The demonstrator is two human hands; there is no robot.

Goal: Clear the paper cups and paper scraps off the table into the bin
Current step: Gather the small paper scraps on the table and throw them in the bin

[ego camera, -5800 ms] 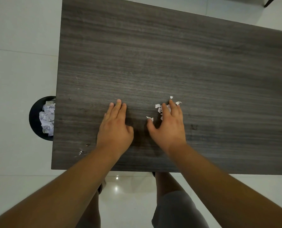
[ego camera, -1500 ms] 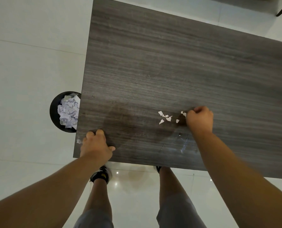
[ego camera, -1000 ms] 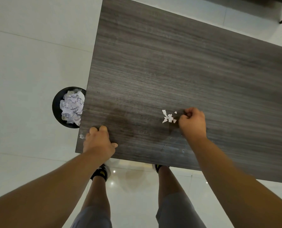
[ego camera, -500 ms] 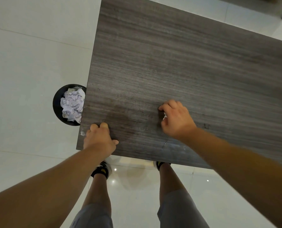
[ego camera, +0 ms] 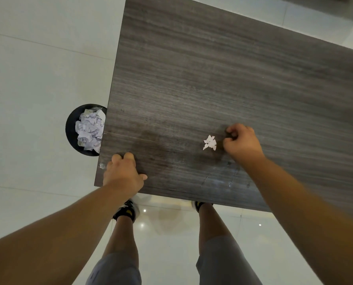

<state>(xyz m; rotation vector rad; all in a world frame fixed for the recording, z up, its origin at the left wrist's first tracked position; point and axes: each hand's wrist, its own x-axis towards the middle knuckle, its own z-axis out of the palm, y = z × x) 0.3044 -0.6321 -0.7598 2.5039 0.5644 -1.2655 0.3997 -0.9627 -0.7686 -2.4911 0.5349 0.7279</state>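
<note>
Right hand (ego camera: 241,141): fingers curled into a loose fist, knuckles down on the table (ego camera: 212,68), just to the right of the paper scraps (ego camera: 210,142). I cannot see anything held inside the fist; it reads to me as closed on nothing.

Scraps: gathered into one small white pile, lying flat on the dark wood near the front half of the table, not touching the hand as far as I can tell.

Left hand (ego camera: 123,173): fingers curled, resting on the near left corner of the table. From this angle I cannot tell whether it holds anything.

Bin (ego camera: 72,128): black, round, on the floor, tucked partly under the table's left edge, already holding a heap of crumpled white paper. No paper cups on the visible tabletop.

Judgement on the step: collect the pile and carry it to the bin. I would open the right-hand fingers, rake the pile together against the thumb and pinch it up whole instead of piece by piece. The pieces look thin and light; they will cling flat to the wood, so sliding them toward the left edge, over the bin, may work better than lifting.

Risk: stray bits drifting onto the floor beside the bin.
</note>
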